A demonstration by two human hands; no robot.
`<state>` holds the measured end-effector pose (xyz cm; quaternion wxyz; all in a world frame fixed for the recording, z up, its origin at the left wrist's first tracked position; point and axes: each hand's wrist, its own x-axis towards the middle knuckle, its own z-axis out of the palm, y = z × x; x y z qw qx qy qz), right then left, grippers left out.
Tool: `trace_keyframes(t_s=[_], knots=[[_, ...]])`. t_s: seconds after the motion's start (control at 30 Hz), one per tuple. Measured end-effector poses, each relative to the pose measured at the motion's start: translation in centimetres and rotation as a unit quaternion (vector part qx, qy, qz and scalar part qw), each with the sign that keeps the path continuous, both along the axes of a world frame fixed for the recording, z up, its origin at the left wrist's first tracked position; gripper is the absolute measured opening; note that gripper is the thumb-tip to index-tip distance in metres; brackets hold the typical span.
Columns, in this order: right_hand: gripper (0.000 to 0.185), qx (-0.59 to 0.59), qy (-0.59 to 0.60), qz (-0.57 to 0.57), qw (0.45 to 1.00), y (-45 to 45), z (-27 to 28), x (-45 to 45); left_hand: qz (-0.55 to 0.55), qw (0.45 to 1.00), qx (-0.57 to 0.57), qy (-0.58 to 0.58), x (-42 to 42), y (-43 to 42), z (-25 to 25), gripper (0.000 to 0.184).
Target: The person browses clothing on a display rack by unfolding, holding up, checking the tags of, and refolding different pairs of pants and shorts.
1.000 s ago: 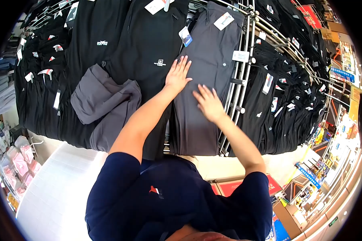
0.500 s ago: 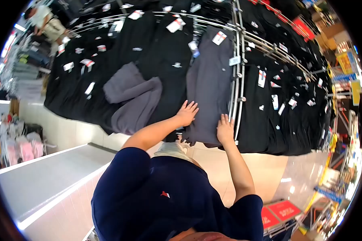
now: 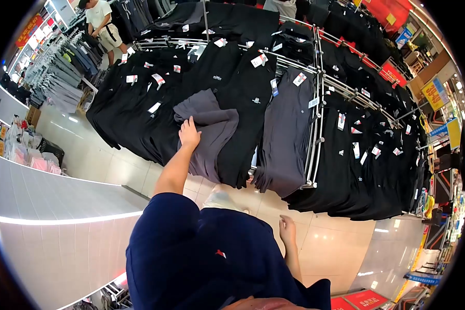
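My left hand lies on the left edge of a dark grey pair of trousers, its fingers stretched out over the cloth. These trousers are bunched and folded over, draped on top of black trousers hanging from the rack. My right hand is lowered beside my body, over the floor, holding nothing, with its fingers loosely bent and apart. Another row of grey trousers hangs straight at the right end of this section, with a white and red tag near the top.
A metal rack frame separates the grey trousers from more black trousers. A person stands by other clothes racks at the far left. A pale display panel is at my left, red signs at lower right.
My left hand has moved left from the straight-hanging grey trousers onto the bunched grey pair. My right hand has left the straight-hanging trousers and dropped to my side. The view has shifted.
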<state>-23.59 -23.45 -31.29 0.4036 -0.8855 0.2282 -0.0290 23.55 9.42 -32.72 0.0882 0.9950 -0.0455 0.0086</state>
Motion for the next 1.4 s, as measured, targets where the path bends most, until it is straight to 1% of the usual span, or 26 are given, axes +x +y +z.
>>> trace_keyframes(t_s=[0.07,0.1,0.13,0.2,0.23,0.27,0.33,0.37,0.4,0.47,0.57,0.6,0.63,0.67,0.73,0.83,0.9,0.97,1.0,1.07,1.13,1.2,1.23,1.27,1.33,1.4], knots=[[0.025,0.000,0.063,0.008,0.998,1.6,0.4,-1.2,0.038,0.980,-0.191,-0.028,2.3,1.3,-0.5,0.091],[0.024,-0.009,0.048,0.015,0.999,2.3,0.2,-1.4,0.093,0.955,-0.274,-0.069,3.1,1.2,-0.5,0.076],[0.024,-0.011,0.050,0.012,0.999,2.9,0.4,-1.3,0.091,0.955,-0.276,-0.067,5.0,1.8,-1.5,0.076],[0.023,-0.011,0.083,-0.010,0.996,4.4,1.1,-1.3,0.138,0.949,-0.283,-0.032,8.6,2.9,-3.4,0.051],[0.023,-0.017,0.082,-0.012,0.996,5.2,1.2,-1.2,0.168,0.931,-0.318,-0.068,9.2,2.7,-3.3,0.033],[0.023,-0.019,0.084,-0.016,0.996,6.0,1.2,-0.6,0.166,0.931,-0.320,-0.065,10.5,3.1,-2.7,0.033],[0.024,-0.009,0.146,-0.010,0.989,8.0,2.3,0.0,0.110,0.958,-0.256,0.061,12.0,3.9,-1.7,0.029],[0.024,-0.004,0.148,0.007,0.989,8.7,1.9,0.2,0.131,0.962,-0.225,0.077,12.3,4.0,-0.9,0.027],[0.025,-0.001,0.149,0.024,0.989,9.4,1.6,0.7,0.110,0.969,-0.189,0.112,12.9,4.4,0.2,0.029],[0.027,0.022,0.147,0.040,0.988,11.2,2.6,2.3,0.010,0.984,-0.073,0.160,16.2,5.8,-3.1,0.035],[0.028,0.034,0.145,0.057,0.987,13.0,2.6,3.8,-0.033,0.983,-0.070,0.169,16.9,7.0,-2.2,0.043],[0.029,0.027,0.165,0.055,0.984,13.4,2.6,4.3,0.016,0.976,-0.085,0.198,15.6,6.5,0.8,0.051],[0.029,0.021,0.186,0.052,0.981,13.9,2.6,4.7,0.016,0.984,-0.056,0.169,14.1,6.1,2.6,0.053],[0.029,0.021,0.184,0.046,0.982,14.6,2.3,4.7,0.015,0.990,-0.027,0.140,13.2,5.9,3.4,0.056],[0.033,0.048,0.195,0.060,0.978,15.4,2.2,5.0,0.024,0.987,0.027,0.157,13.4,5.4,2.0,0.065],[0.038,0.096,0.223,0.071,0.967,16.7,4.1,5.2,0.071,0.972,-0.044,0.218,13.6,3.8,2.1,0.069],[0.039,0.100,0.227,0.062,0.967,16.8,3.7,5.0,0.067,0.953,-0.085,0.284,13.8,3.0,2.9,0.057],[0.040,0.141,0.224,0.028,0.964,16.4,0.5,2.9,0.050,0.957,-0.073,0.275,14.4,2.0,0.9,0.050],[0.040,0.140,0.225,0.028,0.964,16.3,1.0,2.9,0.032,0.962,-0.055,0.266,14.2,1.6,0.8,0.044],[0.041,0.096,0.264,0.069,0.957,16.1,1.6,3.1,0.036,0.971,-0.103,0.215,14.8,0.5,1.3,0.040],[0.042,0.092,0.249,0.076,0.961,15.7,1.9,3.1,0.059,0.961,-0.179,0.201,17.0,-0.4,1.0,0.040],[0.043,0.088,0.234,0.085,0.965,15.6,2.3,3.5,0.023,0.966,-0.217,0.140,19.7,-0.2,-0.5,0.038],[0.043,0.092,0.242,0.082,0.963,15.7,2.8,3.6,0.003,0.940,-0.315,0.131,20.5,0.1,-0.1,0.036],[0.043,0.093,0.245,0.080,0.962,15.6,3.0,4.0,0.040,0.900,-0.414,0.130,20.3,-0.1,0.0,0.035],[0.044,0.101,0.228,0.072,0.966,15.5,2.5,4.0,0.069,0.893,-0.389,0.215,23.8,0.0,-5.3,0.044],[0.045,0.114,0.212,0.060,0.969,15.7,2.0,3.6,0.027,0.959,-0.232,0.161,19.9,1.1,-3.6,0.064]])
